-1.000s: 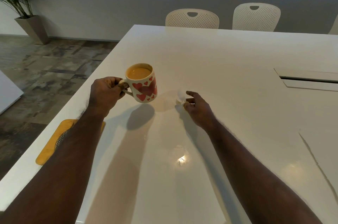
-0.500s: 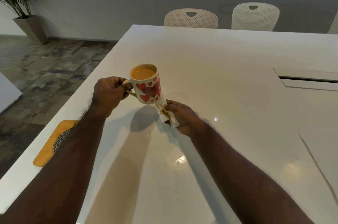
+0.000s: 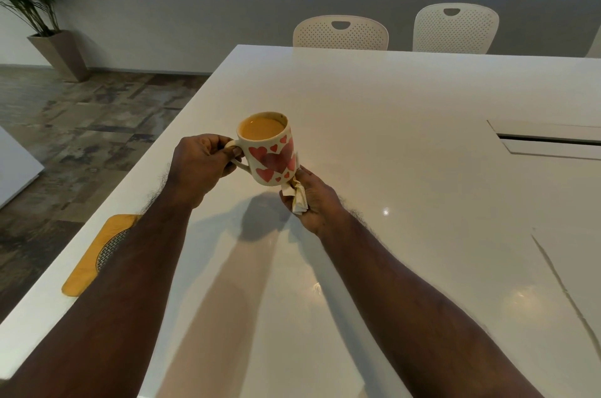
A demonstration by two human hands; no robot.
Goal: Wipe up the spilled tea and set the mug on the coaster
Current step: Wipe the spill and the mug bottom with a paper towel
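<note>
**Mug lifted and wiped from below, coaster not yet used**

The left hand (image 3: 201, 166) was closed around the handle of the mug (image 3: 268, 150) and held it in the air above the tabletop (image 3: 406, 124), near the left edge. The mug, cream with red hearts, was nearly full of milky tea and leaned a little to the right. The right hand (image 3: 312, 199) was closed on a crumpled tissue (image 3: 297, 197) and pressed it against the lower right side of the mug, close to its base. The two hands were near each other, with only the mug between them.

Under the mug only its shadow showed on the glossy tabletop; no clear puddle was visible there, although the reflections make it hard to be sure. So the wiping of the tabletop seemed finished or almost finished, and the present step looked like drying the mug itself.

The yellow coaster (image 3: 87, 267) lay at the left edge of the tabletop, nearer to the person, partly hidden by the left forearm, with nothing on it. Setting the mug there was still to do.
</note>
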